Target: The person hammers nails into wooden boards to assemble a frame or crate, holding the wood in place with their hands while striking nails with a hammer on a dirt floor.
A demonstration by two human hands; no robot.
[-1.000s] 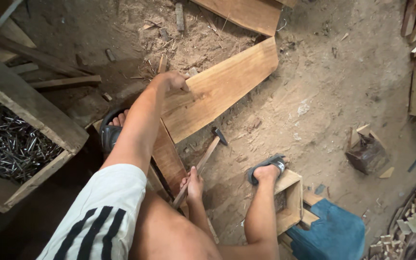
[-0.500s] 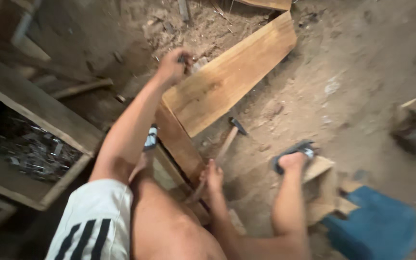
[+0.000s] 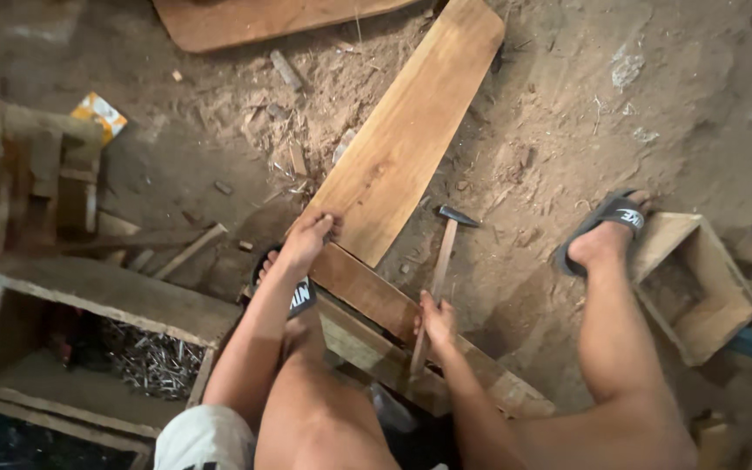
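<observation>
On the dirt floor of a workshop, nearest the camera, the person's bare knees frame the view; between them the right hand (image 3: 436, 320) is closed around the lower end of a hammer's wooden handle, the hammer (image 3: 439, 270) lying at a slant with its dark head resting on the ground just beside the long plank; the left hand (image 3: 310, 237) reaches forward, fingers curled over the near corner of that pale plank (image 3: 406, 130), gripping its edge; under the hand a darker board (image 3: 393, 313) runs crosswise, and the plank's near end sits on it; the left foot in a black sandal (image 3: 299, 294) is tucked beside this board, partly hidden by the forearm; to the left a wooden box (image 3: 106, 300) holds a heap of nails (image 3: 145, 364); to the right the other foot, in a black sandal (image 3: 604, 224), rests against the rim of a small open wooden crate (image 3: 698, 287); farther off, the plank stretches away over sawdust and chips towards another broad board (image 3: 263, 17) at the top edge.
</observation>
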